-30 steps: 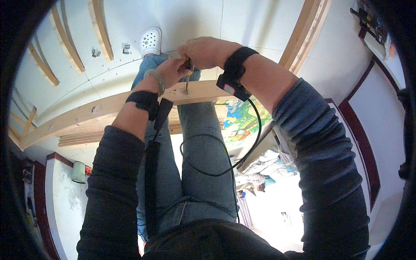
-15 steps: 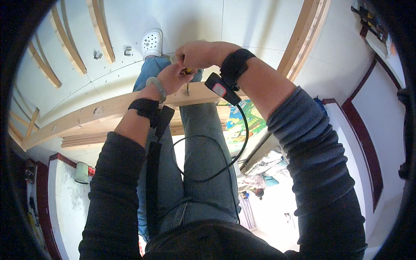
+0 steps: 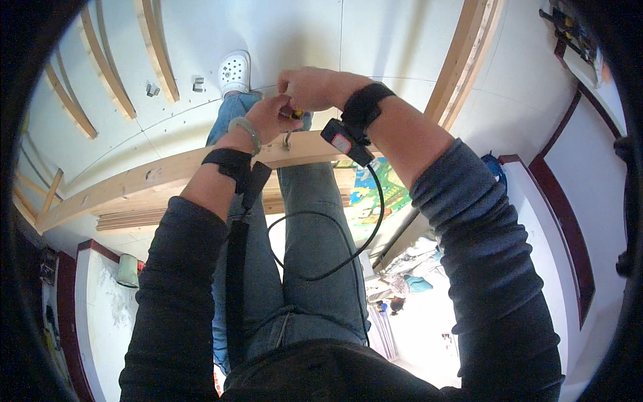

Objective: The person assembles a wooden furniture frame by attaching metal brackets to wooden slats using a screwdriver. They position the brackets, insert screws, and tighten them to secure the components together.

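Screwdriver (image 3: 297, 115) with a yellow-and-black handle sits in the person's left hand (image 3: 269, 119), closed round it; its shaft reaches the wooden beam (image 3: 134, 185) just beneath. The right hand (image 3: 311, 87) bends over, its grip hidden from me. Beyond the hands stands a white clog (image 3: 234, 72); farther left, wooden slats (image 3: 157, 50).

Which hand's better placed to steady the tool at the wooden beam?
Left, likely: the left hand has hold of the yellow-and-black tool, close to its metal shaft at the wooden beam. The right hand sits farther from the beam, and its grip is unclear.
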`<state>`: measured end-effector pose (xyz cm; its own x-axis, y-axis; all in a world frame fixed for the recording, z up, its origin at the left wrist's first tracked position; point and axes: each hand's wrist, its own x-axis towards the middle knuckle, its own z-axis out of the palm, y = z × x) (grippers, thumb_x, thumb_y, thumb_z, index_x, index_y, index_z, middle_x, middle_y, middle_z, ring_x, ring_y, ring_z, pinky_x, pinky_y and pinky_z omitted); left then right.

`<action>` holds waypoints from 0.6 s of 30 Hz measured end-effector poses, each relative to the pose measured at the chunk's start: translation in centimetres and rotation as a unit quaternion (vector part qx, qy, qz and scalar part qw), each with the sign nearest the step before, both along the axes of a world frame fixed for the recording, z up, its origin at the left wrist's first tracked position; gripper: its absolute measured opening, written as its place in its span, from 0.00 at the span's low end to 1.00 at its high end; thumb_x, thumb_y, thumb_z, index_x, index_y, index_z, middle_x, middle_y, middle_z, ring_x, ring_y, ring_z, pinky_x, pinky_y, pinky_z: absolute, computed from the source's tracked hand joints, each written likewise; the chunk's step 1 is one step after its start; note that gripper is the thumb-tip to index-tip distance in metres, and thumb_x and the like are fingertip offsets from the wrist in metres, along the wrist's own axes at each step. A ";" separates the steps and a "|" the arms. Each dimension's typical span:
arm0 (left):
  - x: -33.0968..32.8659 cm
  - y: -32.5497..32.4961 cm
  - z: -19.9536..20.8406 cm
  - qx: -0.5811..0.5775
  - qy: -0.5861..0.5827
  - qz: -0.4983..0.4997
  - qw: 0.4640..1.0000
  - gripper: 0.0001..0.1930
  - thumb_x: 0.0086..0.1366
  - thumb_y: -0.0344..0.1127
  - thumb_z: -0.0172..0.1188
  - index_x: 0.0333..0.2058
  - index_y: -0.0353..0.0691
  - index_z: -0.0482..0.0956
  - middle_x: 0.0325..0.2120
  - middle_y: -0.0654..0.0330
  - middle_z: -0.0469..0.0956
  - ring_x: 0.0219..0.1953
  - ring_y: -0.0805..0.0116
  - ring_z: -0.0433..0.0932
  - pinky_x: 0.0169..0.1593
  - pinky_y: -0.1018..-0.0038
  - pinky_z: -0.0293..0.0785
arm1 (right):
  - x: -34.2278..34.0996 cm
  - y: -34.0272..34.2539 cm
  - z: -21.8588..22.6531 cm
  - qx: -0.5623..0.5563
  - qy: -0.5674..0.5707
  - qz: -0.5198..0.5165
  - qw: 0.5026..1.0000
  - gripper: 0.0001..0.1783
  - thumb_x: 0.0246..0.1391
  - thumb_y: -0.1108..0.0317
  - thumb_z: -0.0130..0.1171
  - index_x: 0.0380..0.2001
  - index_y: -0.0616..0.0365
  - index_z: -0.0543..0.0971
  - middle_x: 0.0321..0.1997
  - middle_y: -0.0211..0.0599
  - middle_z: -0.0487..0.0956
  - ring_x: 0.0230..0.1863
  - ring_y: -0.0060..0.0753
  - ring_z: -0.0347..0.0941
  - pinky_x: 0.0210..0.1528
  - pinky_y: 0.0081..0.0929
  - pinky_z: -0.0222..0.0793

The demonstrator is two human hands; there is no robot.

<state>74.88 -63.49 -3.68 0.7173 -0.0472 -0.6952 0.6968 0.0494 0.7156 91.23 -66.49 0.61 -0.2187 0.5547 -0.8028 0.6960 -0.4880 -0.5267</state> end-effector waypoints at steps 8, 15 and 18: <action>-1.1 -1.1 -0.2 -0.043 0.081 0.040 0.995 0.24 0.50 0.35 0.64 0.46 0.39 0.68 0.34 0.55 0.76 0.39 0.62 0.74 0.44 0.71 0.71 | -0.3 -1.6 1.4 -0.062 -0.113 0.012 0.992 0.16 0.49 0.58 0.49 0.28 0.57 0.80 0.33 0.42 0.79 0.39 0.42 0.75 0.40 0.38 0.71; -3.9 -2.1 -1.8 -0.028 0.115 -0.137 0.984 0.22 0.56 0.34 0.57 0.51 0.42 0.66 0.41 0.51 0.74 0.42 0.63 0.74 0.47 0.71 0.70 | 3.3 -6.0 0.9 -0.012 -0.162 -0.071 0.984 0.22 0.49 0.52 0.48 0.29 0.62 0.77 0.32 0.50 0.77 0.36 0.48 0.73 0.41 0.41 0.68; -3.9 -2.9 -1.7 0.037 0.090 -0.163 0.982 0.19 0.55 0.35 0.57 0.47 0.41 0.70 0.38 0.53 0.76 0.40 0.61 0.75 0.45 0.71 0.71 | 3.1 -8.2 0.6 -0.100 -0.165 -0.165 0.967 0.23 0.51 0.50 0.47 0.29 0.63 0.77 0.31 0.50 0.77 0.36 0.49 0.73 0.40 0.41 0.67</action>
<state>71.01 -66.41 -5.34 0.5371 -0.1979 -0.8200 0.7831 -0.2443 0.5719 94.33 -74.73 1.19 0.2305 0.3761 -0.8974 0.5996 -0.7813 -0.1734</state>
